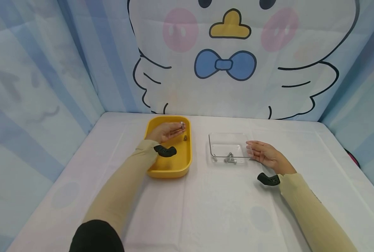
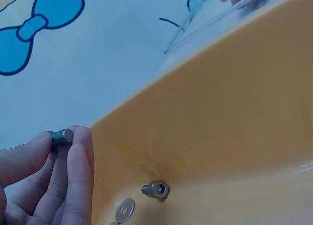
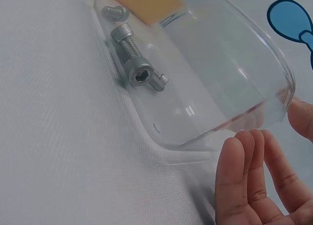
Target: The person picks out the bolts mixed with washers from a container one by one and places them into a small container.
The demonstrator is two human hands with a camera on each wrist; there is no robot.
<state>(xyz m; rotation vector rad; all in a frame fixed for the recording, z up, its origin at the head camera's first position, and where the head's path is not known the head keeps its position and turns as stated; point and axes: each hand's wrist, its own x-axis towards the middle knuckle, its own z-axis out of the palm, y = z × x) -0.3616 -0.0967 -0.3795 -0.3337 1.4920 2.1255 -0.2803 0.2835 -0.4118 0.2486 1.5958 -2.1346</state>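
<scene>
My left hand (image 1: 168, 132) is over the yellow tray (image 1: 170, 174), pinching a small metal bolt (image 2: 62, 136) between thumb and fingers. The bolt's head is hidden by the fingers in the left wrist view. Below, on the tray's floor, lie a socket-head bolt (image 2: 157, 189) and a flat washer (image 2: 125, 211). To the right stands a clear plastic box (image 1: 210, 145), its right side held between the thumb and fingers of my right hand (image 1: 265, 154). Several metal bolts (image 3: 140, 72) lie along the box's near side, the larger ones crossed over each other.
Both containers stand on a white cloth-covered table (image 1: 218, 206), with a gap between them. Behind it hangs a printed curtain (image 1: 262, 94), and more curtain closes the left and right sides. A black wrist mount (image 1: 165, 151) sits low over the tray.
</scene>
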